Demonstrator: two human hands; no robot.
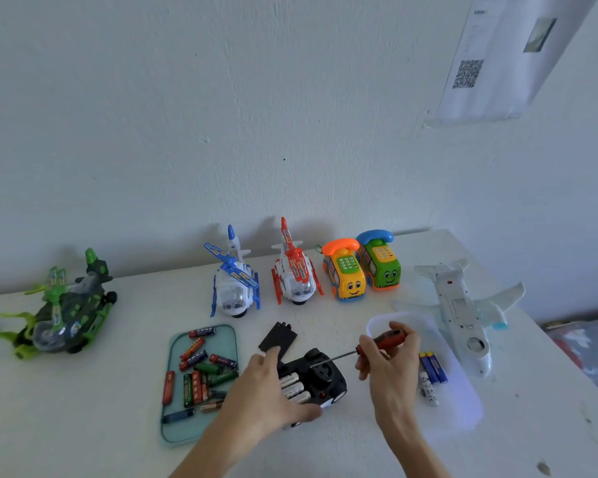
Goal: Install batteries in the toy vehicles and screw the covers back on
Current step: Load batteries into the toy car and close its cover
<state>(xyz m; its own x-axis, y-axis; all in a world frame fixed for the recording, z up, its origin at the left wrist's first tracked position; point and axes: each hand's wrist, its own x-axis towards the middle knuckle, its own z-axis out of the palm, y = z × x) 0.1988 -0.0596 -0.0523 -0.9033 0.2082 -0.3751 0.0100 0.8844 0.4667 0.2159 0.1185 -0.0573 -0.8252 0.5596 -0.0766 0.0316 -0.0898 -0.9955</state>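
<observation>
A black toy car [325,377] lies upside down on the white table, its battery bay open with three silver batteries [294,386] inside. My left hand [270,388] grips the car's left side. My right hand [390,357] holds a red-handled screwdriver [382,341] whose tip points at the car's underside. The black battery cover [277,337] lies loose just behind the car. A green tray [228,336] to the left holds several red, green and blue batteries.
Along the wall stand a blue helicopter [234,277], a red helicopter [295,270], a yellow phone car [346,270] and a green phone car [381,262]. A green helicopter [66,305] sits far left. A white plane [463,305] lies upside down beside a white tray [463,391] with batteries.
</observation>
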